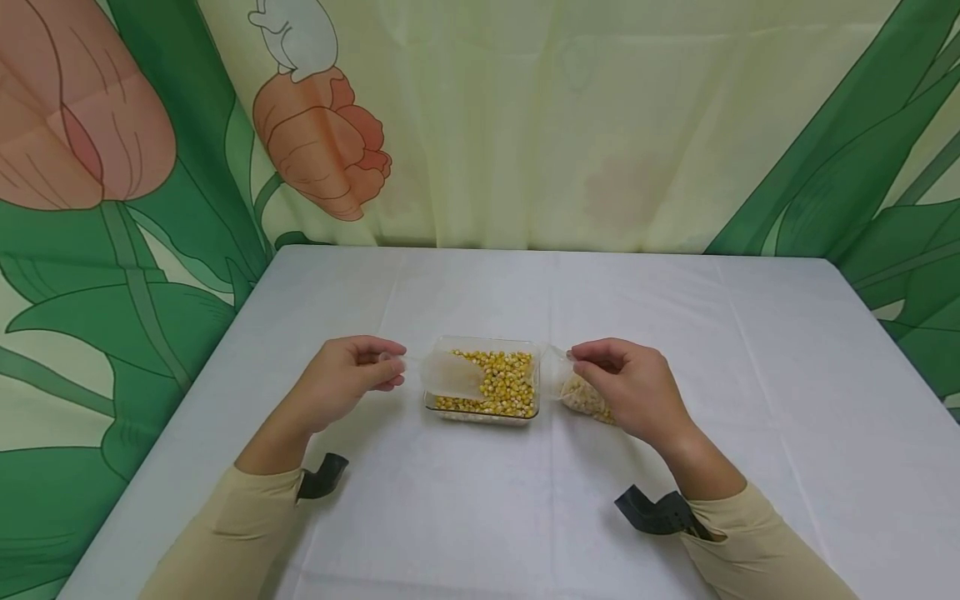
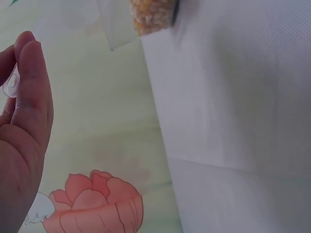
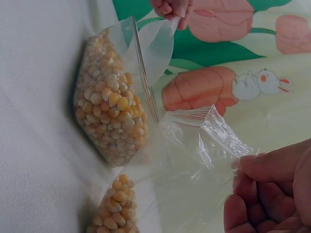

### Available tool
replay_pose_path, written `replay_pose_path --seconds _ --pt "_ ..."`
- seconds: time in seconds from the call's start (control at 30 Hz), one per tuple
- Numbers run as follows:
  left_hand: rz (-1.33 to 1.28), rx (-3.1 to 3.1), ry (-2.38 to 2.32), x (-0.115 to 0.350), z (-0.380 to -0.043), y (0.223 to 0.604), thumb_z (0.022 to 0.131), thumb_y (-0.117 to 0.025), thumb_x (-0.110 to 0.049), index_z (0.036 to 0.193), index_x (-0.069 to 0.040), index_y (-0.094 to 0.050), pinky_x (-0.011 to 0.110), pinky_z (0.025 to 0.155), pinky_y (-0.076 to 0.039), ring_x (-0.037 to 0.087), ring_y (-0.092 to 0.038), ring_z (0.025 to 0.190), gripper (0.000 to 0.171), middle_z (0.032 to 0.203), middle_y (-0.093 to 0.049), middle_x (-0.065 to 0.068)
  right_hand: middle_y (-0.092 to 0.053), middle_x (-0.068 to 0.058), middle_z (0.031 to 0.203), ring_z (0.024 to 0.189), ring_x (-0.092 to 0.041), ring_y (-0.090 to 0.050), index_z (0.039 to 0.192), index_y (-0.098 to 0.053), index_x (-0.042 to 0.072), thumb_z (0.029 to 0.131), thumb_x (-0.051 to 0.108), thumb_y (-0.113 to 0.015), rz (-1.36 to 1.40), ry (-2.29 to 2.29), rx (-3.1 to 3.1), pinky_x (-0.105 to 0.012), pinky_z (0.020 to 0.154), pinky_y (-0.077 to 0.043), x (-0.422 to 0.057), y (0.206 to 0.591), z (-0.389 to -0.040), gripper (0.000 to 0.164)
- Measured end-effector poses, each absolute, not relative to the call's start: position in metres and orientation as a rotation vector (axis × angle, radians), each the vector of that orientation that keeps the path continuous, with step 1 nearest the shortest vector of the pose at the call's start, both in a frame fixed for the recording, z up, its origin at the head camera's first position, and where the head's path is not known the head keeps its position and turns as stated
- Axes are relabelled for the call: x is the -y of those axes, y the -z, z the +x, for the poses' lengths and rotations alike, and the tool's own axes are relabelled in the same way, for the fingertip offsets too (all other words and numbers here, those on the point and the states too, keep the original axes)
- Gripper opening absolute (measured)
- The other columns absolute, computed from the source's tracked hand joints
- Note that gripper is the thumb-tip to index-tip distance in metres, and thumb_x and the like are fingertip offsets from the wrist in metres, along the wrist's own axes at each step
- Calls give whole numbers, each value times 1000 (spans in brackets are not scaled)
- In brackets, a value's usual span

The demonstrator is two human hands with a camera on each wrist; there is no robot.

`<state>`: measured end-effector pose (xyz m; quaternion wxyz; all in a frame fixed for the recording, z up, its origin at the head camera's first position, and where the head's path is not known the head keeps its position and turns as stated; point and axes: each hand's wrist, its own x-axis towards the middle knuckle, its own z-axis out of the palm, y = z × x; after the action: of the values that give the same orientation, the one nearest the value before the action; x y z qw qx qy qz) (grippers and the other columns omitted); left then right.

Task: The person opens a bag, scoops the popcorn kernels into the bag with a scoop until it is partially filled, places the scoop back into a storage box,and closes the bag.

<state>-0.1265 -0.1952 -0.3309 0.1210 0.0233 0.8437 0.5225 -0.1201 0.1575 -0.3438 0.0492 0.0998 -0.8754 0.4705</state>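
Note:
My left hand (image 1: pixel 337 382) pinches the handle of a translucent white scoop (image 1: pixel 454 379); the handle's end shows between the fingers in the left wrist view. The scoop's broad end is over the left part of a clear rectangular container (image 1: pixel 480 340) with yellow corn kernels (image 1: pixel 512 379) in it. My right hand (image 1: pixel 637 385) pinches the upper edge of a clear zip bag (image 3: pixel 194 150) between thumb and fingers. That bag stands close to the container's right side, its mouth toward it, with corn kernels (image 3: pixel 116 208) in its bottom. Part of the bag is hidden behind the right hand.
A white cloth covers the table (image 1: pixel 480 517). Its far edge meets a printed curtain (image 1: pixel 540 125) with flowers and a rabbit. Black wrist mounts (image 1: pixel 322 477) stick out beside both sleeves.

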Motion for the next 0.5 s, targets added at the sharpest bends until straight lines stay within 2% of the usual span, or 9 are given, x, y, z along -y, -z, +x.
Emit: replay_pose_path --seconds 0.23,0.5 --pt "57 -2452 -1527 190 -129 335 97 -68 -13 124 7 -62 32 83 -58 36 -69 98 34 108 -69 22 -74 -10 103 96 -24 -69 106 -75 2 93 4 -69 297 -1427 2680 -20 75 -53 -157 345 -120 15" --pt "21 -2412 -1542 183 -130 343 96 -69 -13 123 5 -64 32 83 -58 31 -70 94 32 101 -71 14 -74 -9 104 97 -24 -69 108 -76 2 94 5 -68 284 -1420 2691 -21 75 -53 -157 347 -121 16"
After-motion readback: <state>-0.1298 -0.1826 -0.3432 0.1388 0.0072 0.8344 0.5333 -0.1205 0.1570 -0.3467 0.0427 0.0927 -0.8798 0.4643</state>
